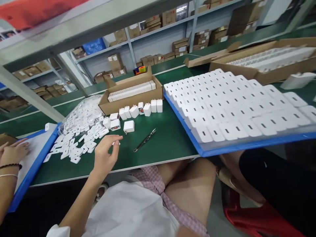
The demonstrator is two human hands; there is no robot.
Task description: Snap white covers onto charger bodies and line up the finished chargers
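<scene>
White and small, the plastic piece (119, 143) is left of centre in the head view, partly hidden by fingers. Left hand (106, 153): grip pinching the piece between thumb and forefinger, above the green tabletop (163, 144). Right hand: grip cannot be determined. White housings (129, 126) rest just beyond; loose white plates (75, 160) lie at left.

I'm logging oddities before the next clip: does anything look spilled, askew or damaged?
White plates lie scattered before a plastic bag, as if spilled, though perhaps deliberately. The right-hand blue tray juts past the front edge of the table. No damage stands out.
</scene>
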